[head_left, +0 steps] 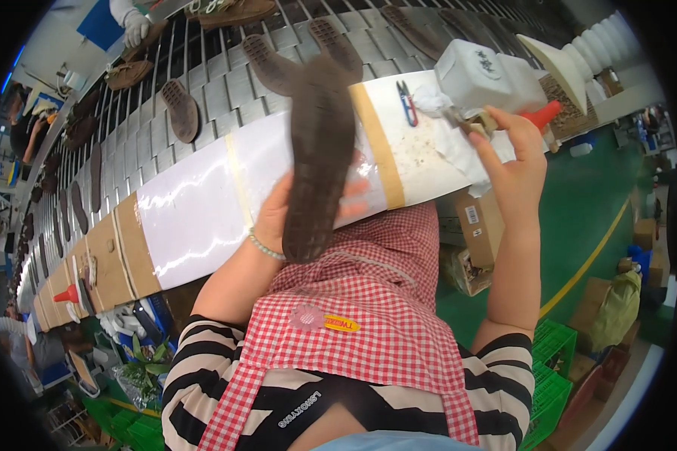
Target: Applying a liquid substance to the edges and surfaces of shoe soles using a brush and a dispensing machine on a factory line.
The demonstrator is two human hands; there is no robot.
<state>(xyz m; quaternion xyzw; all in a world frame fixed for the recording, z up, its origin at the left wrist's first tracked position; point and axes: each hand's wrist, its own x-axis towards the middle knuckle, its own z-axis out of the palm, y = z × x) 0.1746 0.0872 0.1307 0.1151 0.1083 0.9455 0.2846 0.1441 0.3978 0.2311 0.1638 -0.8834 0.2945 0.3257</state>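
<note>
A dark brown shoe sole (322,143) stands lengthwise in front of me, held up off the bench. My left hand (275,207) is closed round its lower part from behind, so most of the fingers are hidden. Over at the right, my right hand (517,150) pinches a small tan and grey tool (474,124) between thumb and fingers; its exact kind is unclear. Crumpled white tissue (432,99) lies by that tool. Thread snips (408,104) with blue and red handles rest on the white bench surface (421,150).
Beyond the bench runs a slatted metal conveyor (226,90) carrying several soles (180,111) and shoes (128,74). A white plastic container (470,71), a red cone-shaped nozzle (543,114) and a white funnel-like duct (560,68) stand at right. Another person's gloved hand (135,30) is at the far side.
</note>
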